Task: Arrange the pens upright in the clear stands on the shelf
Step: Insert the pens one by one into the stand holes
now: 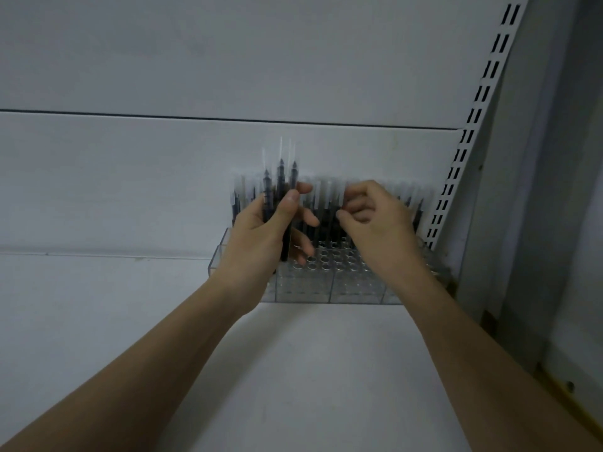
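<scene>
1. White shelf boards fill the background, with a slotted upright rail (470, 138) rising on the right and a white shelf (310, 370) running below it.
2. Clear stands (346, 285) sit at the back of the shelf, just left of the rail's foot; their tops are grids of round holes.
3. Behind the open holes, standing pens (326, 203) already fill the rear rows of the clear stands, upright and close together; the front rows nearest the camera look empty.
4. Left hand (261, 236): its fingers and thumb curl round a small bundle of pens (280, 190), held roughly upright above the left part of the clear stands, tips pointing up.
5. Right hand (375, 216): it hovers over the middle of the clear stands with fingers curled inward. Blur hides the fingertips, so I cannot tell whether it pinches a pen or holds nothing.
6. Step in hand, as I judge it: feeding pens one by one from the bundle into free holes, with the task partly done.
7. Next move likely calls for drawing a single pen from the bundle, lining it up straight over an empty hole, and lowering it without knocking the neighbours.
8. Writing: no brand, label or lettering can be read on the pens, stands or shelf; the picture is too blurred and dim.
</scene>
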Demonstrator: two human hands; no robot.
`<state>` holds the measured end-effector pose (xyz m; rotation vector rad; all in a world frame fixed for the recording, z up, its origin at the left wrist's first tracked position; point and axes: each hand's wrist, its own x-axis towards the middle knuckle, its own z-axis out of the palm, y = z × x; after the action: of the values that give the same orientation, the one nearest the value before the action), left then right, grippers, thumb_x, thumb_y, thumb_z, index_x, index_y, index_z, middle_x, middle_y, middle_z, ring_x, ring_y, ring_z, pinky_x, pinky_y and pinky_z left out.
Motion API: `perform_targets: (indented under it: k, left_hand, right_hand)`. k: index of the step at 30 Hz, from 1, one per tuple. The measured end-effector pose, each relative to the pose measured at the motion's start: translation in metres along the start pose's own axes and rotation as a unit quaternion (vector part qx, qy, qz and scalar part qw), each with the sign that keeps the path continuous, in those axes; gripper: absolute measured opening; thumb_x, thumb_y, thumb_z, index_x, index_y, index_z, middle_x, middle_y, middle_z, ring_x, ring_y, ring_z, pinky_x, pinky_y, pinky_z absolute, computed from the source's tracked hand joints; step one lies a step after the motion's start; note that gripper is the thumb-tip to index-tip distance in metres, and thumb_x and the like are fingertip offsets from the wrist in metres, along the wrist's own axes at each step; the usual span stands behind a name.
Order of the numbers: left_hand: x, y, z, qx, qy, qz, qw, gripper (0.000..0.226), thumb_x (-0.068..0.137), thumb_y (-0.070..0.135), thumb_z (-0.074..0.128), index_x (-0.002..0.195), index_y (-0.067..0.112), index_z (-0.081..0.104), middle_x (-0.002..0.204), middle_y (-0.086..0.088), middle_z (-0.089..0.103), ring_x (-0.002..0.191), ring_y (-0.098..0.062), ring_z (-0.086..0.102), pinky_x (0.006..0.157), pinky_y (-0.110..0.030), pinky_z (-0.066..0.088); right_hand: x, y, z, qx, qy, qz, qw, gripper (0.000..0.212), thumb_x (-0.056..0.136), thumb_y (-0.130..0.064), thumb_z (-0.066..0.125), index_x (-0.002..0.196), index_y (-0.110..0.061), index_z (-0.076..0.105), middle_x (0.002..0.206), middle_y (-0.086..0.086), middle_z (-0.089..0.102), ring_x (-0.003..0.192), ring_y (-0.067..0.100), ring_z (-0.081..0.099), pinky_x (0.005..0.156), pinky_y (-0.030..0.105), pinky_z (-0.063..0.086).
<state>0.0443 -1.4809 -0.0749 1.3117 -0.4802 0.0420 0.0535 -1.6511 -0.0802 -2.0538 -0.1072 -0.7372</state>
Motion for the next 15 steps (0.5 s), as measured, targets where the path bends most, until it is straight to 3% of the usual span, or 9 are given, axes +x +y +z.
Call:
perform_targets:
  k: [6,9,12,15]
  left_hand:
    - [-0.002,0.000,0.003,0.003,-0.030,-0.019,0.999,0.030,0.103,0.028,0.044,0.125,0.012,0.057,0.094,-0.007,0.074,0.055,-0.019,0.061,0.046,-0.026,0.047]
    - [-0.002,0.000,0.003,0.008,-0.033,-0.028,0.999,0.030,0.104,0.028,0.043,0.124,0.010,0.056,0.094,-0.007,0.075,0.053,-0.019,0.058,0.044,-0.026,0.044]
    - [-0.002,0.001,0.002,0.018,-0.033,-0.037,0.999,0.033,0.104,0.029,0.042,0.119,0.002,0.053,0.095,-0.006,0.075,0.049,-0.018,0.054,0.042,-0.025,0.041]
    - [-0.003,0.000,0.003,0.019,-0.046,-0.045,0.998,0.031,0.103,0.029,0.043,0.111,0.001,0.053,0.095,-0.008,0.076,0.049,-0.019,0.053,0.041,-0.025,0.040]
  right_hand:
    - [0.000,-0.001,-0.002,-0.074,-0.025,0.016,0.997,0.005,0.094,-0.018,0.067,0.098,-0.019,0.064,0.081,-0.009,0.064,0.078,0.005,0.062,0.071,0.023,0.051]
    - [0.000,-0.006,-0.007,-0.106,-0.010,-0.002,0.994,0.006,0.098,-0.023,0.060,0.096,-0.018,0.064,0.078,-0.012,0.061,0.072,0.003,0.058,0.066,0.020,0.048]
    - [0.000,-0.012,-0.013,-0.021,0.041,-0.020,0.999,0.013,0.100,-0.023,0.055,0.092,-0.019,0.064,0.078,-0.004,0.064,0.070,0.012,0.062,0.065,0.026,0.051]
    - [-0.002,-0.020,-0.013,0.106,0.017,-0.020,0.994,0.008,0.099,-0.022,0.058,0.098,-0.020,0.065,0.085,0.000,0.067,0.070,0.012,0.065,0.067,0.028,0.055]
